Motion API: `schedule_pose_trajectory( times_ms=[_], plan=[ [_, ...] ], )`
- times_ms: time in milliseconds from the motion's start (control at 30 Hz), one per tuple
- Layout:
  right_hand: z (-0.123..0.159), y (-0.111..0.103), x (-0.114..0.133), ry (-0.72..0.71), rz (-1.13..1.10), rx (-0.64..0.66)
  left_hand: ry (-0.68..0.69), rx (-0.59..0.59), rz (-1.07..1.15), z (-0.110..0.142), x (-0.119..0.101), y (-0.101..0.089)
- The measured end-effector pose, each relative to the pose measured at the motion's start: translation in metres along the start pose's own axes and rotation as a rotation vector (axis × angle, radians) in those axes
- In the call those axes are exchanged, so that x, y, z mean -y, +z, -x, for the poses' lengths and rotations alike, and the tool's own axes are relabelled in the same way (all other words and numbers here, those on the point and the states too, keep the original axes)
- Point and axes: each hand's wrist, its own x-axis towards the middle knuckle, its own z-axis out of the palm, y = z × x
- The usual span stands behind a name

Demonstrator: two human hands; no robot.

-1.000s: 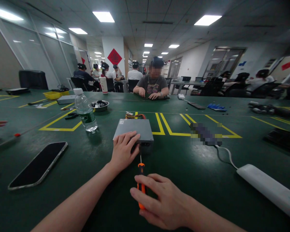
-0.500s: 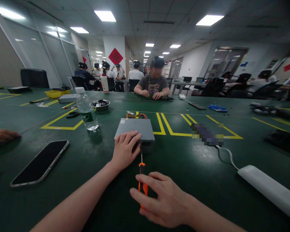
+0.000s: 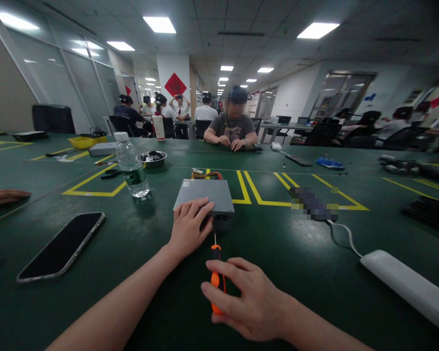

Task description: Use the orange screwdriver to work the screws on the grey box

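A grey computer power supply unit [image 3: 204,192] lies on the green table, its bundle of coloured wires [image 3: 207,175] at the far side. My left hand [image 3: 190,225] holds it steady, fingers over the top and thumb by the near face, close to the socket. In my right hand [image 3: 246,298] is a screwdriver [image 3: 215,278] with an orange and black handle, the fingers curled around that handle. Its thin shaft points away from me to the near face of the unit, beside my left thumb. The tip is hidden there.
A water bottle [image 3: 132,168] and a metal bowl of small dark parts [image 3: 153,158] stand left of the unit. A phone [image 3: 61,247] lies nearer left, by another person's hand [image 3: 5,197]. On the right, a cable joins a blurred device [image 3: 312,204] to a white power bank [image 3: 406,287].
The screwdriver handle has turned a little in my right hand, and the fingers have shifted slightly. My left hand and the power supply unit have stayed in place.
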Motion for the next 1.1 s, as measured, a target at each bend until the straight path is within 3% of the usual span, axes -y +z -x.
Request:
schedule_pose_trajectory(
  times_ms=[100,200,433,667,867,1100],
  plan=[
    [0.0028,0.0027,0.0,0.023,0.008,-0.13,-0.003,0.0,0.003,-0.0002,0.0005,-0.0002],
    [0.0073,0.0074,-0.0016,0.045,-0.048,-0.177,-0.001,0.004,0.005,-0.0003,0.0009,-0.0003],
    [0.0013,0.0011,-0.0012,-0.025,-0.008,-0.058,-0.003,0.006,0.011,0.0001,0.0008,0.0014],
    [0.0062,0.009,-0.0009,0.026,-0.052,-0.116,0.003,-0.006,0.0,-0.0006,-0.0003,-0.0003],
    [0.0,0.0032,0.0001,-0.025,-0.01,0.004,-0.004,0.006,0.006,-0.0005,0.0001,-0.0001],
    [0.0044,0.0085,0.0004,0.001,-0.043,-0.108,0.001,0.009,0.012,-0.0008,0.0005,-0.0006]
  ],
)
